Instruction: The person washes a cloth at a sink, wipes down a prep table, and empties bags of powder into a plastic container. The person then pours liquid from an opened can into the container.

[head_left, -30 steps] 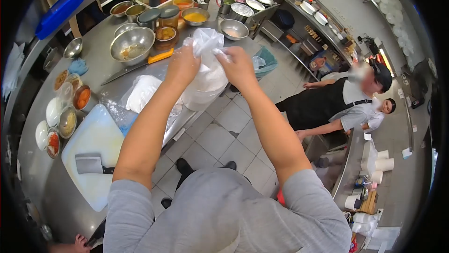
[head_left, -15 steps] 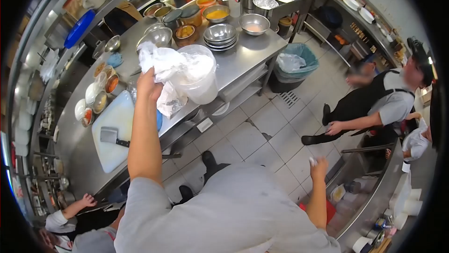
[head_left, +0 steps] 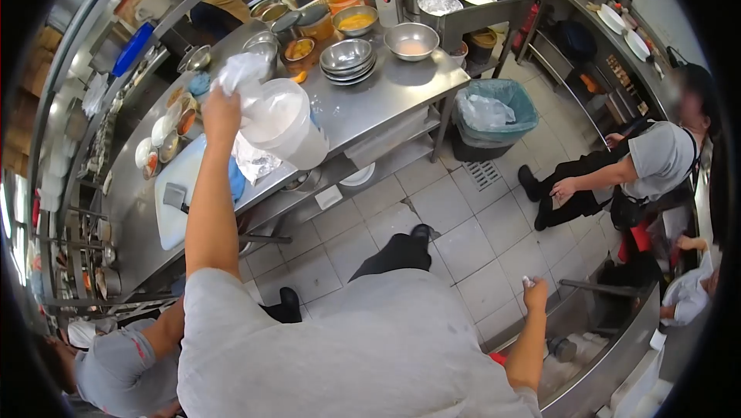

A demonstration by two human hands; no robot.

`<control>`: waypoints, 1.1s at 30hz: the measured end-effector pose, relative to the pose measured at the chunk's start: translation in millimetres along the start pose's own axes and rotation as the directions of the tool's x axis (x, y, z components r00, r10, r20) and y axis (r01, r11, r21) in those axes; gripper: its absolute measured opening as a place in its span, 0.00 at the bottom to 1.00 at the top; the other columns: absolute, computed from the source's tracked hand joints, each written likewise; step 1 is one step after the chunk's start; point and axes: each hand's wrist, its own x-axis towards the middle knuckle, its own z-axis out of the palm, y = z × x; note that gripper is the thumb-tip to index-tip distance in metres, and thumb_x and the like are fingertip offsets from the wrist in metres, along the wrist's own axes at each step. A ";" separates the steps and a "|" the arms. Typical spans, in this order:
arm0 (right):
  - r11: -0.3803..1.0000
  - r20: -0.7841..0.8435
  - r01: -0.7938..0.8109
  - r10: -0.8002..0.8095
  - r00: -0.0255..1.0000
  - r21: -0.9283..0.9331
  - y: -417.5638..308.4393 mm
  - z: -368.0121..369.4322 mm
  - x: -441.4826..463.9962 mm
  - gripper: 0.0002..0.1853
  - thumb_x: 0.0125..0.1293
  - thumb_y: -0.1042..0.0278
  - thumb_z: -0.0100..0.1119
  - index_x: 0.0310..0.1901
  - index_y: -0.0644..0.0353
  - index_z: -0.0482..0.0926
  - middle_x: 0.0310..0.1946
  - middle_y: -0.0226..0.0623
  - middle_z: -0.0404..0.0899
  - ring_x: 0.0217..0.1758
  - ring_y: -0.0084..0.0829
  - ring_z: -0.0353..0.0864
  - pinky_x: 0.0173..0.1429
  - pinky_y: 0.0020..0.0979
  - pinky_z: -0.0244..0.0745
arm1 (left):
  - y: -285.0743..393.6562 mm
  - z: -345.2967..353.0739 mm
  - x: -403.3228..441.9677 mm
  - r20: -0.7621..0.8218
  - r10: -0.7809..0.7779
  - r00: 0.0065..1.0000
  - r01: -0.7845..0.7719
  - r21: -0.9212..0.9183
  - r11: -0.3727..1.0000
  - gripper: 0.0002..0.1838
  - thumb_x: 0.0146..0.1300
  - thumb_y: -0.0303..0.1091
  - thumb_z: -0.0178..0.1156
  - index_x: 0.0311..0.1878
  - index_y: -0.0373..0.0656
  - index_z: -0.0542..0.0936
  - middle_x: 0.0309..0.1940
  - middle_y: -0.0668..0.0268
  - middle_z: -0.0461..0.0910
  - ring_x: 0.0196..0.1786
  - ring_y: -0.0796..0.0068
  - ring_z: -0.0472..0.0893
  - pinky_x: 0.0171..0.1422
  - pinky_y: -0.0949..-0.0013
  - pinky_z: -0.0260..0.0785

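Note:
My left hand (head_left: 222, 113) is stretched out over the steel table, its fingers closed on a crumpled white plastic bag (head_left: 242, 73). The bag hangs at the rim of a translucent plastic bucket (head_left: 302, 142) that holds white powder (head_left: 266, 118). Beside the bucket lies a crumpled white wrapper (head_left: 256, 163), and a blue cloth (head_left: 236, 180) is next to it. Down at my right side, away from the table, my right hand (head_left: 534, 294) is curled closed. Something small and white shows at its fingers, too small to name.
A white cutting board (head_left: 171, 221) with a cleaver (head_left: 174, 195) lies left of my arm. Stacked metal bowls (head_left: 347, 59) stand behind the bucket. A lined bin (head_left: 494, 113) is past the table's end. Co-workers stand at right (head_left: 656, 159) and lower left (head_left: 127, 364).
My view has shifted and my leg has stepped to the right. The left hand still holds the bag at the bucket. The co-worker at right has brought both hands forward; the lower-left one is closer.

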 end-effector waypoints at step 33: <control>0.974 0.324 0.017 0.059 0.944 -0.227 252.6 -133.7 505.6 0.28 0.73 0.46 0.65 0.42 0.73 0.82 0.40 0.62 0.85 0.45 0.58 0.85 0.50 0.52 0.77 | 658.5 460.9 -96.8 0.927 -0.282 0.247 0.967 -0.219 0.128 0.43 0.68 0.57 0.69 0.77 0.40 0.67 0.70 0.48 0.75 0.69 0.52 0.77 0.69 0.46 0.74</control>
